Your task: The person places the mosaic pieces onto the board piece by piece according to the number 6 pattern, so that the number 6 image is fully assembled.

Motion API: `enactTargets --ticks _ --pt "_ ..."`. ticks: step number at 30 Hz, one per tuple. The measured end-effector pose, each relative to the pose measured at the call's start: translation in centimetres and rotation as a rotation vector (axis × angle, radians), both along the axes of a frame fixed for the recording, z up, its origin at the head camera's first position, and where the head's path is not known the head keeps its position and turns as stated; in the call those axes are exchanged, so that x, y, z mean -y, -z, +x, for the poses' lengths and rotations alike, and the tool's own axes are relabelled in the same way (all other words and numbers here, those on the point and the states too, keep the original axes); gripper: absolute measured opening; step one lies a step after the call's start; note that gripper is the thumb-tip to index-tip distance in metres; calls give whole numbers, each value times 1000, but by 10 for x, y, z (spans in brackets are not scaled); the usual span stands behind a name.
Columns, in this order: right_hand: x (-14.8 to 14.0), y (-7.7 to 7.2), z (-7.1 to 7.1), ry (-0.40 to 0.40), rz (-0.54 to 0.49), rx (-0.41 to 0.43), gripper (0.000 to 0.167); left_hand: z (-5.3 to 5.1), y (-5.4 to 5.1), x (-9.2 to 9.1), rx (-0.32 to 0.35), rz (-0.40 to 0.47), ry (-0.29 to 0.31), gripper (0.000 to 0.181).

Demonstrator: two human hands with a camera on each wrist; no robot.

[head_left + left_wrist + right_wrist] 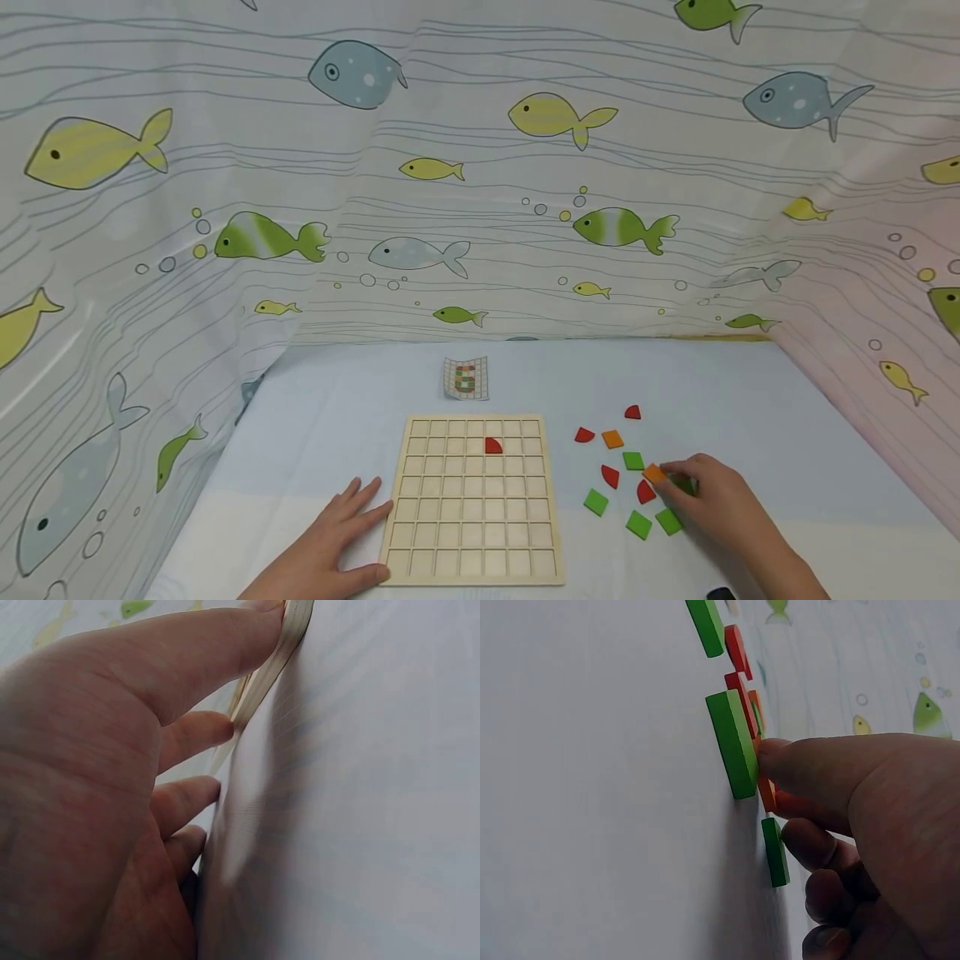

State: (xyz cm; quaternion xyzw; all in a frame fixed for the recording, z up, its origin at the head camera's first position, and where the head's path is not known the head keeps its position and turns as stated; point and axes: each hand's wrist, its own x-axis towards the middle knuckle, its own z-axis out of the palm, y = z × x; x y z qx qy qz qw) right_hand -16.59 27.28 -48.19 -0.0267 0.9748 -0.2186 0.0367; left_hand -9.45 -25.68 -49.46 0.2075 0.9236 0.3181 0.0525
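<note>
A square wooden grid board (472, 581) lies flat on the table, one red quarter-circle tile (492, 446) in a cell of its second row. My left hand (322, 542) rests at the board's left edge with fingers spread, thumb at the near corner. In the left wrist view the thumb touches the board's rim (289, 645). Right of the board, my right hand (712, 496) pinches an orange square tile (653, 473) between thumb and index finger. A green tile (683, 482) lies partly hidden under that hand. In the right wrist view, another green tile (733, 746) partly covers the orange one.
Around the right hand lie several loose tiles, among them a green square (596, 502), a red quarter circle (611, 476) and another orange square (612, 439). A small patterned card (466, 379) lies behind the board. Fish-print curtains (480, 275) enclose the table. A black object (721, 593) shows at the near edge.
</note>
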Motion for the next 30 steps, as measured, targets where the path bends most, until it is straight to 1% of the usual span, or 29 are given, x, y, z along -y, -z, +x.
enactTargets --ticks 5,11,13,18,21,26,30 --pt "1 2 -2 -4 33 16 43 0 3 1 -48 15 7 69" --pt "1 2 -3 -26 52 -7 39 2 3 1 -61 20 6 68" --pt "2 1 -3 -21 57 -10 37 2 3 1 -64 15 3 67" --pt "4 -2 -3 20 53 -12 37 3 0 0 -74 -51 -16 69" --pt "6 -6 -2 18 33 -40 35 4 -1 -1 -77 -76 -25 69" --pt "17 -20 -4 -57 4 -137 26 4 -1 -1 -66 -40 -28 68" --pt "33 -33 -12 -117 -7 -150 25 4 -1 -1 -53 7 -12 69"
